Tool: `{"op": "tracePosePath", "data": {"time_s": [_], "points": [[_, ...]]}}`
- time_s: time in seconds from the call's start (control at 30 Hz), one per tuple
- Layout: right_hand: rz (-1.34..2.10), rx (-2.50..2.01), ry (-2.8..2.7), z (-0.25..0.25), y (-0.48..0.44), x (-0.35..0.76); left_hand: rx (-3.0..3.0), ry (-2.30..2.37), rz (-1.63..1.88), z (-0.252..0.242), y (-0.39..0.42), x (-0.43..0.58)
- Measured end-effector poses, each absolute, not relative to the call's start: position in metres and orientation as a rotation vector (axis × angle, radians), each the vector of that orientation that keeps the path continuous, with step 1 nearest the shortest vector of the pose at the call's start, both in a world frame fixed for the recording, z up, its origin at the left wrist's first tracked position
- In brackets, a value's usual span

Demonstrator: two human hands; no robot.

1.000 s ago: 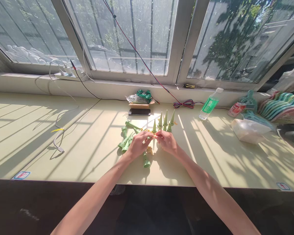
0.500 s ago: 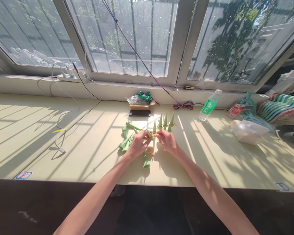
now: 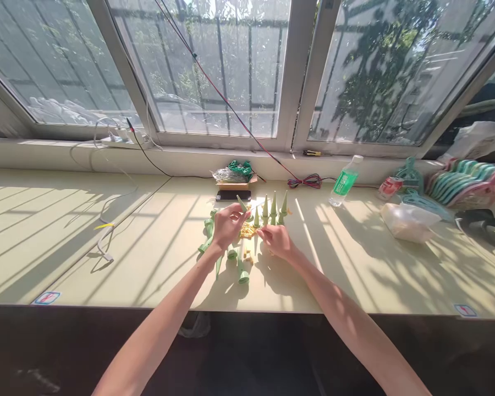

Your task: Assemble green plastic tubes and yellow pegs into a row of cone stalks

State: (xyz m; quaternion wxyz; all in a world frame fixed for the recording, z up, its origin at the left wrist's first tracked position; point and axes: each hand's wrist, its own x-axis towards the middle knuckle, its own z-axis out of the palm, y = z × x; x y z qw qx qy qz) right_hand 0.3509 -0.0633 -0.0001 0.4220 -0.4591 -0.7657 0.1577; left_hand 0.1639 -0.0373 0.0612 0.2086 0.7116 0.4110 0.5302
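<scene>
My left hand [image 3: 227, 225] is closed on a pointed green cone [image 3: 241, 204], its tip slanting up and to the left. Beside it on the table lies a pile of small yellow pieces [image 3: 247, 231]. At the right edge of that pile, the thumb and fingers of my right hand [image 3: 277, 241] are pinched together; whatever they hold is too small to make out. Several green cones [image 3: 274, 209] stand upright in a row just behind my right hand. Flared green tube-like parts [image 3: 243, 275] lie around and below my left hand, which partly covers them.
A phone [image 3: 233, 196] lies before a small cardboard box [image 3: 232, 186] with plastic wrap. To the right stand a water bottle [image 3: 345, 181], a can [image 3: 390, 187], a white bag [image 3: 408, 221] and several pastel hangers [image 3: 457, 181]. A white cable [image 3: 105, 242] lies on the left.
My left hand has lifted away from my right hand, up and left, with the green cone. The yellow pile between them now shows. The camera view has shifted slightly.
</scene>
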Motion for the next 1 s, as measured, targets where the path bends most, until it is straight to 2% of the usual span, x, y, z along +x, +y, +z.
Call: {"op": "tracePosePath", "data": {"time_s": [0.27,0.67,1.0], "points": [[0.414,-1.147,-1.978,0.007,-0.069,0.348,2.132,1.196,1.618,0.081,-0.002,0.196],[0.437,-1.056,-2.003,0.013,-0.075,0.345,2.305,1.251,1.373,0.07,0.003,0.196],[0.449,-1.072,-2.033,0.014,-0.076,0.346,2.304,1.245,1.326,0.065,0.001,0.197]]}}
